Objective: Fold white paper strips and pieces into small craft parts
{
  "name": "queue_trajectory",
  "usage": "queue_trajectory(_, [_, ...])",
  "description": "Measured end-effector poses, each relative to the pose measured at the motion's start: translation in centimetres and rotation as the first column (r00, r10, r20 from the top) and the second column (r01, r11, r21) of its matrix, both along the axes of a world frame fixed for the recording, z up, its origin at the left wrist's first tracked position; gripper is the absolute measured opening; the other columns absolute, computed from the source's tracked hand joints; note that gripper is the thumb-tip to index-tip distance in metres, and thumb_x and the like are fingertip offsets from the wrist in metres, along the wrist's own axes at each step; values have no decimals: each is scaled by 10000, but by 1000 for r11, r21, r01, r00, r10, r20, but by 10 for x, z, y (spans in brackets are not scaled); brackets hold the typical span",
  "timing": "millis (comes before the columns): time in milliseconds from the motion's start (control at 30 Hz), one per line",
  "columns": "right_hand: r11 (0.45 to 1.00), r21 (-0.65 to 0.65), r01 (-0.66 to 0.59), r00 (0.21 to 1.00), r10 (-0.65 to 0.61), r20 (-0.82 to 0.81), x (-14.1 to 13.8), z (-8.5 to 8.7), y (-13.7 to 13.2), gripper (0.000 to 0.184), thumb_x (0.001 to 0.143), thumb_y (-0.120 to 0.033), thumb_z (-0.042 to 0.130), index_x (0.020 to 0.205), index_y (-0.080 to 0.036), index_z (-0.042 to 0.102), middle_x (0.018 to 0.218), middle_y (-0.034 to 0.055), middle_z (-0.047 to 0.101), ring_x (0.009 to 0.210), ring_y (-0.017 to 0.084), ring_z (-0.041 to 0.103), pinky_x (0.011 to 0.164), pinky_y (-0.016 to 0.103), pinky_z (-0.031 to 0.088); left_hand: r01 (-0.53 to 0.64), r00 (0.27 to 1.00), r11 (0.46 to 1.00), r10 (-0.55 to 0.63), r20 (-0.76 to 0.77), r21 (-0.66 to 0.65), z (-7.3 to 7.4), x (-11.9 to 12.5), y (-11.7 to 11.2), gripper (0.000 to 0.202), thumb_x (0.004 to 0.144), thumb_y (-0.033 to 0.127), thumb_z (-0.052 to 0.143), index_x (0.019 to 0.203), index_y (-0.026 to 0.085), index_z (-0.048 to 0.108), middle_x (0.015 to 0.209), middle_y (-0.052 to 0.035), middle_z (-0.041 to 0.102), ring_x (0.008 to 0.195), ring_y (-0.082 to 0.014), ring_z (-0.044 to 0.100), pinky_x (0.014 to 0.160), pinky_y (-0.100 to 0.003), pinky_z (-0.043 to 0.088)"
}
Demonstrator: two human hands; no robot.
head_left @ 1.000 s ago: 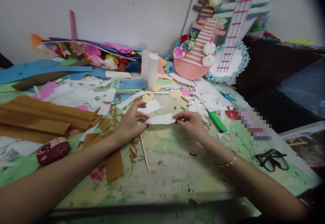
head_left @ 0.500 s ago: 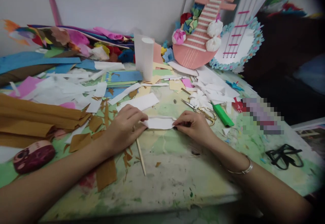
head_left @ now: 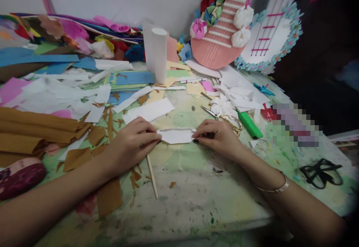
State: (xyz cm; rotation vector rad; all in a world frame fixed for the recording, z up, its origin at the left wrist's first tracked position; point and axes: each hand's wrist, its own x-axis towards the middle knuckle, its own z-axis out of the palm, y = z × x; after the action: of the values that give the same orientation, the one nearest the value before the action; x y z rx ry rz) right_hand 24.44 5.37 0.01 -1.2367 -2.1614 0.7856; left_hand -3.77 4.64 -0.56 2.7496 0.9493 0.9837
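Observation:
A small strip of white paper (head_left: 177, 136) with a folded upper edge stretches between my two hands. My left hand (head_left: 134, 140) pinches its left end between thumb and fingers. At the right end, the fingertips of my right hand (head_left: 217, 136) pinch the paper's corner. A thin wooden stick (head_left: 152, 178) lies on the table, its upper end beneath my left hand. Behind my hands rests a larger white paper piece (head_left: 151, 110). Gold-handled scissors (head_left: 228, 122) lie just beyond my right hand, beside a white paper flower (head_left: 223, 105).
Brown crepe paper (head_left: 36, 131) and white scraps (head_left: 67, 90) cover the left side. A white roll (head_left: 159, 56) stands at the back, near a pink paper instrument (head_left: 215, 51). A green object (head_left: 249, 123) and black cord (head_left: 321, 174) lie at right.
The view has tilted and shifted slightly. The paper's lower corners now look more angled at the ends, and my left fingers have straightened a little along its left end.

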Motion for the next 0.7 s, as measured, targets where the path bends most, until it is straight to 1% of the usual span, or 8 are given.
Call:
queue_trajectory(167, [999, -33, 2, 1000, -2, 8, 1, 0, 1, 103, 785, -177, 675, 786, -235, 761, 818, 25, 683, 699, 123, 618, 663, 272, 474, 11, 1000, 998, -11, 1, -70, -2, 1, -1, 198, 903, 127, 523, 929, 165, 715, 873, -65, 680, 805, -161, 615, 708, -280, 507])
queue_trajectory(267, [998, -55, 11, 1000, -11, 10, 1, 0, 2, 95, 783, -185, 678, 776, -231, 761, 812, 27, 682, 692, 124, 611, 672, 280, 473, 19, 1000, 997, -20, -8, -74, -3, 1, 0, 200, 903, 127, 518, 913, 162, 714, 881, -72, 681, 811, -164, 618, 708, -277, 510])
queue_trajectory(400, [998, -59, 6, 1000, -6, 2, 2, 1, 2, 87, 775, -187, 687, 769, -224, 765, 792, 26, 681, 680, 125, 610, 653, 275, 467, 43, 999, 998, -45, -30, -53, -2, 1, 0, 193, 903, 137, 526, 882, 159, 716, 896, -81, 694, 841, -183, 627, 754, -309, 519])
queue_trajectory(533, [997, -76, 0, 1000, -2, -17, 2, 1, 3, 83, 776, -204, 689, 775, -226, 769, 797, 26, 683, 684, 124, 611, 662, 277, 471, 75, 995, 997, -77, -62, -19, -2, -2, -1, 179, 911, 145, 540, 910, 182, 714, 925, -62, 729, 893, -198, 635, 809, -340, 517])
queue_trajectory(633, [996, -91, 7, 1000, -9, -17, 2, 1, 3, 82, 769, -206, 693, 766, -235, 769, 798, 24, 682, 684, 126, 610, 665, 285, 474, 67, 993, 997, -64, -96, 32, -2, -5, -3, 159, 898, 147, 572, 944, 211, 710, 932, -38, 744, 948, -220, 636, 811, -357, 507])
queue_trajectory(700, [995, -97, 13, 1000, -15, -18, 2, 1, 3, 82, 764, -207, 696, 758, -244, 768, 799, 25, 686, 687, 132, 610, 663, 295, 475, 53, 992, 997, -46, -119, 55, -2, -6, -5, 164, 898, 147, 573, 950, 229, 706, 915, -23, 747, 944, -225, 639, 794, -360, 497])
